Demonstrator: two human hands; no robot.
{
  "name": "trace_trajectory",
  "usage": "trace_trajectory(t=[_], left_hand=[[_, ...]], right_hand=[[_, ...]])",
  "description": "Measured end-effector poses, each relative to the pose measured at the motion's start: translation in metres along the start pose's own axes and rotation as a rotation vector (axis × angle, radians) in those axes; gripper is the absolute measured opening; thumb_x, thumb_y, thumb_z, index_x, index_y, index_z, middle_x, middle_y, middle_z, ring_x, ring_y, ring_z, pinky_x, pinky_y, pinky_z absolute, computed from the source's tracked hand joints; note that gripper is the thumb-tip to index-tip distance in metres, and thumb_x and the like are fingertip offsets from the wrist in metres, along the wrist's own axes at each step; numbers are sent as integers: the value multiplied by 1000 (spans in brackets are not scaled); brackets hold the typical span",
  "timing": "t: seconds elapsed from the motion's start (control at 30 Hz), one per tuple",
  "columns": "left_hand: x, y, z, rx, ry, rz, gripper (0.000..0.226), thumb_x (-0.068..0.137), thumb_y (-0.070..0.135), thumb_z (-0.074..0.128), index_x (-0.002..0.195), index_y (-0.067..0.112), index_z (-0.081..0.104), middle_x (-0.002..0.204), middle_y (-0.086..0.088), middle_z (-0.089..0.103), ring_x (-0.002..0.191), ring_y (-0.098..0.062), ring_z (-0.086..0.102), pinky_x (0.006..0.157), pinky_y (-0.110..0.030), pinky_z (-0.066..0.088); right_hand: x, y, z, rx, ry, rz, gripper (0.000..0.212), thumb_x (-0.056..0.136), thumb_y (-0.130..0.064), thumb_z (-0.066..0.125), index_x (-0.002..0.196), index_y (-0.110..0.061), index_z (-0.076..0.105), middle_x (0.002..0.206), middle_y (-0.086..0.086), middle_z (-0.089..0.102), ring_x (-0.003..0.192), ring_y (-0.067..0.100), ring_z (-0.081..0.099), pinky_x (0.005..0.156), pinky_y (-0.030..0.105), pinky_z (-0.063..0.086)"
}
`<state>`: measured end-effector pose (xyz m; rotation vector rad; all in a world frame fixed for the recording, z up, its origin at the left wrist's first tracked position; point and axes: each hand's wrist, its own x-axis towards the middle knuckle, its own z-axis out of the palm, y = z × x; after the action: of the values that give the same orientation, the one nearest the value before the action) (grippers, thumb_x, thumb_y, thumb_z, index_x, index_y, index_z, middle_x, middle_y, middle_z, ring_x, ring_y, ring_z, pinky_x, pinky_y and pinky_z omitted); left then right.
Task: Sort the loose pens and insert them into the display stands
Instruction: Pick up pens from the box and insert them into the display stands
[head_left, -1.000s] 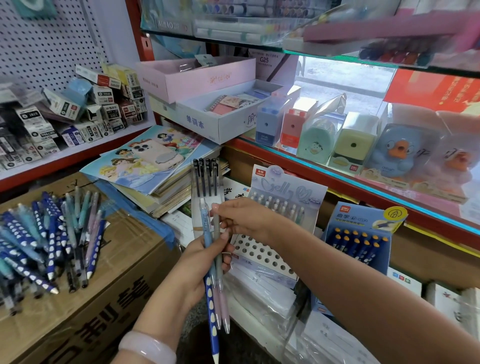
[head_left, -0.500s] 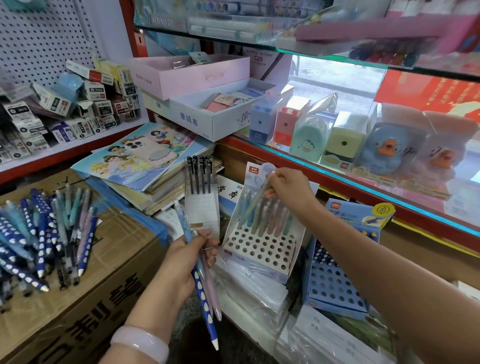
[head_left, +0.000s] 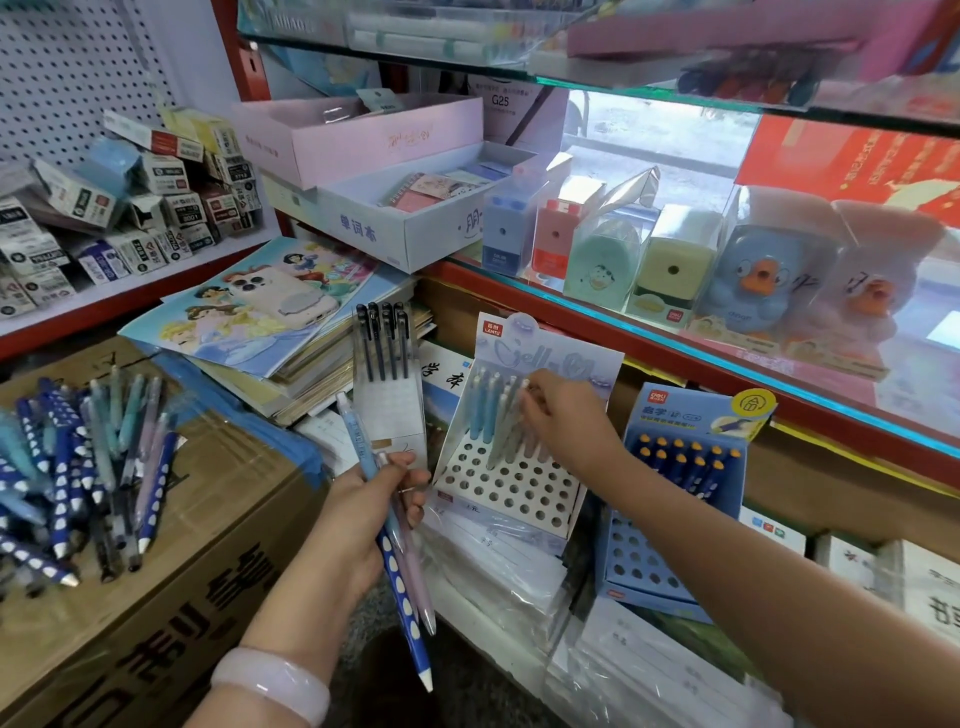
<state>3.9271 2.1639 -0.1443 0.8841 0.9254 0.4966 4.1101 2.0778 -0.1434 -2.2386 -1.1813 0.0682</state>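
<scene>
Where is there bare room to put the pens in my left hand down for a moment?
The brown cardboard box top is bare between the loose pen pile and the left hand. The white stand has empty front holes, and so does the blue stand. The book stack and glass shelf are crowded.

left hand (head_left: 363, 512) clenched, right hand (head_left: 563, 415) pinching

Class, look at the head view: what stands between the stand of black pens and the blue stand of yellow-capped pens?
The white perforated stand holding pastel pens, with the right hand reaching into it.
</scene>
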Motion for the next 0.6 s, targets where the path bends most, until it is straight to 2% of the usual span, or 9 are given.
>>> trace_trajectory(t=[0.1,0.23,0.37,0.43,0.5,0.6], left_hand=[[2,0,0,0,7,-2,13,94,2,46,89,4,58,68,-11,60,49,-15,49,39,-17,45],[4,-1,-1,-16,8,-4,14,94,2,46,88,5,58,66,-10,61,48,-15,50,39,-18,46],[3,-1,-2,-31,-11,0,14,94,3,46,90,4,58,62,-10,63,44,-14,55,41,-19,49],[1,-1,-2,-57,-37,-2,14,94,3,45,91,3,59,64,-11,64,44,-13,59,44,-20,52],[1,-1,-3,-88,-67,0,14,94,3,45,93,1,59,72,-14,65,47,-15,63,48,-22,55],[1,-1,-3,-136,-112,-1,16,95,1,44,99,-2,59,78,-19,66,57,-20,69,57,-28,58]], right_hand=[[4,-2,8,-72,-21,-23,22,99,-22,41,101,-7,56,82,6,61,71,17,55,68,30,46],[5,0,23,-136,-53,-17,21,99,-22,41,102,-9,57,91,6,59,84,19,54,82,34,44],[3,1,34,-109,-105,30,19,99,-20,40,99,-9,56,84,5,57,76,19,55,69,28,42],[2,1,38,-128,-93,24,19,100,-20,39,103,-8,55,85,4,58,77,19,57,67,27,41],[1,0,40,-144,-76,12,20,100,-19,39,112,-9,51,91,7,61,82,22,58,72,30,45],[1,0,46,-169,-49,3,23,99,-20,38,121,-14,41,104,12,62,95,30,61,85,44,49]])
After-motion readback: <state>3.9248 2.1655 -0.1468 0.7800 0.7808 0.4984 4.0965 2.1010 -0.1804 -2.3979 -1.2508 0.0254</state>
